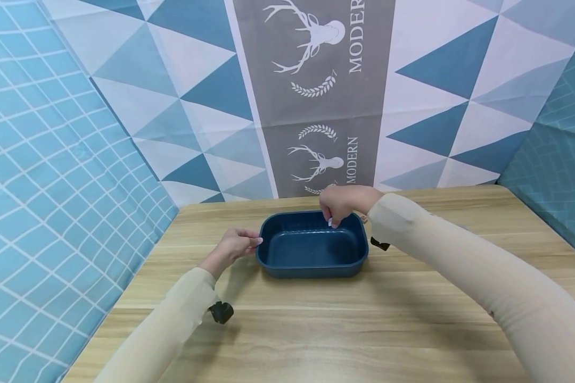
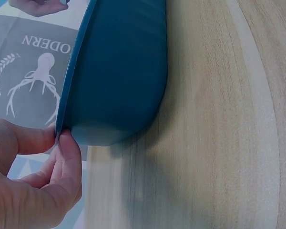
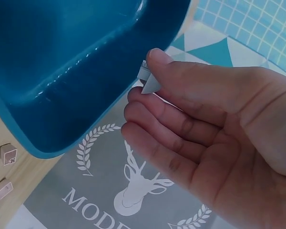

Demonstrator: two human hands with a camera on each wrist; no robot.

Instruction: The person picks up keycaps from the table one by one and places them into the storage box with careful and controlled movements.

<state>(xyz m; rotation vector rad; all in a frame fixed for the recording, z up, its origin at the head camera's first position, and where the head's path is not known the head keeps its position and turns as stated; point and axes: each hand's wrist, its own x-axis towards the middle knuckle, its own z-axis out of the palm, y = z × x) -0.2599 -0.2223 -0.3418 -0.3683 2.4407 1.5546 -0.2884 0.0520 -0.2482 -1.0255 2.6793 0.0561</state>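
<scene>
A dark blue rectangular basin (image 1: pixel 311 272) with rounded corners stands on the wooden table. My left hand (image 1: pixel 235 244) is at its left end; in the left wrist view the thumb and index finger pinch the rim of the basin (image 2: pixel 119 71). Over the far right part of the basin is my right hand (image 1: pixel 341 204). Between its thumb and index finger it holds a small whitish piece (image 3: pixel 150 84) with a pointed, folded-looking end and a printed grey top. What exactly this piece is, I cannot tell. The other right fingers are loosely bent.
Beyond the basin lie a small pinkish block with a printed face (image 3: pixel 8 155) and a flat pinkish strip (image 3: pixel 1 192). Patterned cloth (image 1: pixel 316 106) hangs behind the table (image 1: pixel 316 330). Black devices (image 1: pixel 221 312) sit at both wrists.
</scene>
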